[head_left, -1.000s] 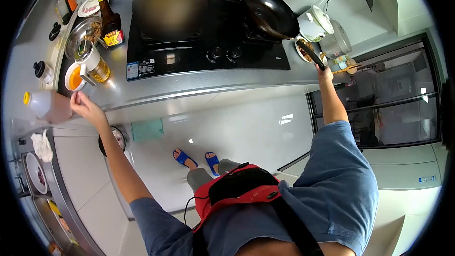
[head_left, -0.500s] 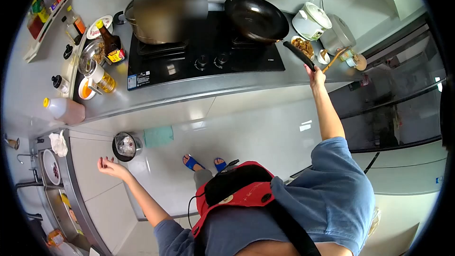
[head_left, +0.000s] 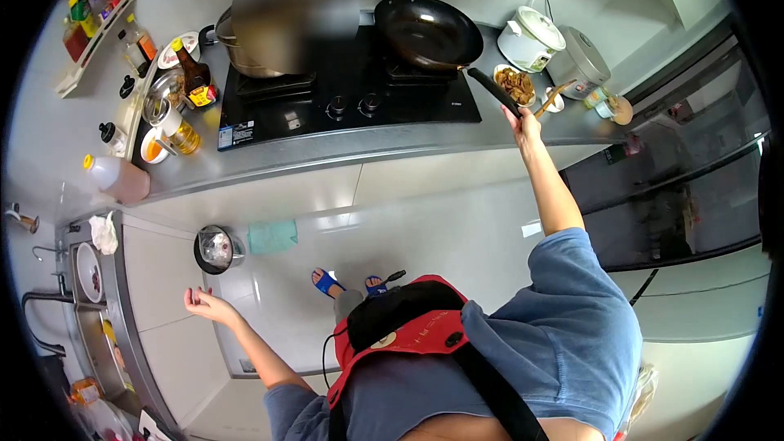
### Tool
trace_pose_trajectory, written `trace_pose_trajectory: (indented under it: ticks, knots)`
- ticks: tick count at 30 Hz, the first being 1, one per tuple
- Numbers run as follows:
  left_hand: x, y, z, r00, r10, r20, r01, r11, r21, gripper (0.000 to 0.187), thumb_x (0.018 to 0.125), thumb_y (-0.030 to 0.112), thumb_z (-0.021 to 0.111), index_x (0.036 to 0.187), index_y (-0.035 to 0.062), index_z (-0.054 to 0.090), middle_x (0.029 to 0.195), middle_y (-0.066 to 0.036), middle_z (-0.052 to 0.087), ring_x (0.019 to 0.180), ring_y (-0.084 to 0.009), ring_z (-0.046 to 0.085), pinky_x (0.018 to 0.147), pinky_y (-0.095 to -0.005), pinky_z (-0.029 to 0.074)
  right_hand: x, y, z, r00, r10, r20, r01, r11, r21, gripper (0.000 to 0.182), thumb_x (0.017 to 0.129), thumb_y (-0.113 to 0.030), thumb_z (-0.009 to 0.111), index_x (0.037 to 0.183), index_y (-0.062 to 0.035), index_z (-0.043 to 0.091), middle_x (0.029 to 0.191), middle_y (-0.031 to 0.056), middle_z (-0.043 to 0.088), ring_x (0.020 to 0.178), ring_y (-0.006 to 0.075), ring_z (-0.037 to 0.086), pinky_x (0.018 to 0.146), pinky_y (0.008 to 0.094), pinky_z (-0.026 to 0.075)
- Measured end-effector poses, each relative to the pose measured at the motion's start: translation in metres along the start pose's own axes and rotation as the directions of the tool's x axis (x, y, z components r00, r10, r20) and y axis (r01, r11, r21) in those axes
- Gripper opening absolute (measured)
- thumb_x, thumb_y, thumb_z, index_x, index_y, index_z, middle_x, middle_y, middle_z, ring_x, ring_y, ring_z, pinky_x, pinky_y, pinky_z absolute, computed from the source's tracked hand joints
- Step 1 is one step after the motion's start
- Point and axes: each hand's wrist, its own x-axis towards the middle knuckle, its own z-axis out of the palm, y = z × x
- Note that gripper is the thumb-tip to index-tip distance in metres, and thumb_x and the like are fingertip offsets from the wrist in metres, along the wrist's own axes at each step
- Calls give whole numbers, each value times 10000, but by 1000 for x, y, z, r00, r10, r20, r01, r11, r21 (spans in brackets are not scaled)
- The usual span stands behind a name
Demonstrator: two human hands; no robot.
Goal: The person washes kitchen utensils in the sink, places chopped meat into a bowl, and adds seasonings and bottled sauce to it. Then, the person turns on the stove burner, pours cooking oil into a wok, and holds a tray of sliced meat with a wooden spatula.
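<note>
A dark wok rests on the right burner of the black stove, its long black handle pointing toward me. Fingers wrapped round the end of that handle, my right hand is beside a bowl of brown food. A wooden utensil sticks out to the right just past this hand; whether the hand touches it I cannot tell. My left hand hangs in the air over the floor at the left, fingers loosely curled and apart, holding nothing. A large pot, partly blurred, sits on the left burner.
A sauce bottle, an oil bottle and a large jug are at the counter's left. Two cookers, one a white rice cooker, are at the right. A bin stands on the floor near the sink.
The wok, its handle and my right hand have shifted a little left in view. My left hand appears slightly farther right and lower. The whole view has moved slightly.
</note>
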Motion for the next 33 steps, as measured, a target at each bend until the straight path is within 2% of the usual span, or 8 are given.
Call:
trace_pose_trajectory:
  ticks: [10,12,17,20,23,25,29,33]
  knots:
    - [-27,13,-43,999,-5,-53,13,986,167,258,887,156,470,1102,13,473,1035,-120,424,901,-192,474,693,-319,517,3,-6,13,996,78,44,-82,991,107,343,844,27,483,1130,172,361,1081,268,500,849,419,594,665,419,597]
    - [-30,14,-48,999,-11,-52,21,982,190,254,885,153,477,1096,13,477,1044,-120,425,915,-193,472,693,-315,519,7,-8,20,974,136,181,-168,970,178,345,841,41,477,1137,165,350,1086,280,488,862,452,579,695,444,587]
    - [-38,11,-20,999,29,45,-35,992,123,235,882,97,475,1096,1,472,1080,-116,434,925,-189,483,698,-305,512,18,-29,37,945,214,247,-262,947,183,338,853,-3,482,1107,162,332,1098,313,462,918,517,536,732,441,577]
    - [-48,-10,10,992,36,118,-34,999,-12,225,888,80,464,1098,0,467,1098,-112,439,920,-180,490,708,-293,497,-8,-52,54,900,410,145,-434,867,244,318,840,-11,505,1060,197,409,1081,367,472,981,513,513,741,399,574]
    - [-73,-35,39,986,43,159,-25,993,-115,218,891,79,465,1096,5,466,1095,-103,444,922,-174,492,709,-280,481,-6,-51,49,941,298,162,-328,921,211,230,832,1,507,927,190,418,1099,374,456,995,533,493,747,416,572]
    - [-92,-66,52,989,17,149,6,988,-152,212,890,72,466,1091,7,467,1075,-94,450,898,-167,494,702,-277,477,-10,-42,48,964,201,174,-229,961,154,284,860,-30,473,1046,174,406,1121,384,427,982,527,503,741,397,576]
    - [-128,-93,65,978,-63,197,100,978,-185,198,883,49,469,1078,15,469,1009,-75,462,811,-135,487,670,-264,470,-10,-23,30,958,264,112,-280,947,157,274,848,-14,489,1022,180,404,1088,369,466,959,525,517,738,393,578]
    - [-136,-79,54,951,-120,286,162,978,-129,221,882,67,466,1096,11,459,941,-63,449,844,-126,486,679,-261,473,-18,7,8,973,176,149,-197,971,134,261,852,4,489,1015,189,403,1033,347,502,944,509,536,750,393,576]
